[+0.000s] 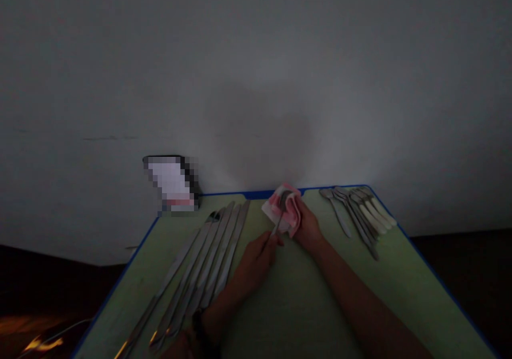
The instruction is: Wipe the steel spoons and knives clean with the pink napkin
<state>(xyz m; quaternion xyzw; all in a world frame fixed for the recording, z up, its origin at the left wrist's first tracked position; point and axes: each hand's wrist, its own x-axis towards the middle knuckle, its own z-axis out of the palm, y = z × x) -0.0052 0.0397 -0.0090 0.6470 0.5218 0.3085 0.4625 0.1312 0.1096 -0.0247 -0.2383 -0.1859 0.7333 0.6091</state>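
My left hand point(258, 257) is closed around the handle of a spoon point(277, 224), whose head points up and away from me. Folded around that head is a pink and white cloth point(292, 215), gripped in my right hand point(310, 225). Both hands are raised over the middle of the table. To the left of my left hand lies a row of long metal knives point(212, 252), side by side. Right of my right hand, metal spoons point(340, 212) lie beside several forks with pale handles point(374, 209).
The green table point(288, 305) has a blue edge and stands against a grey wall point(256, 81). A phone point(170, 183) with a lit, blurred screen leans on the wall at the back left corner. A thin cable point(68, 327) runs at the lower left. The light is dim.
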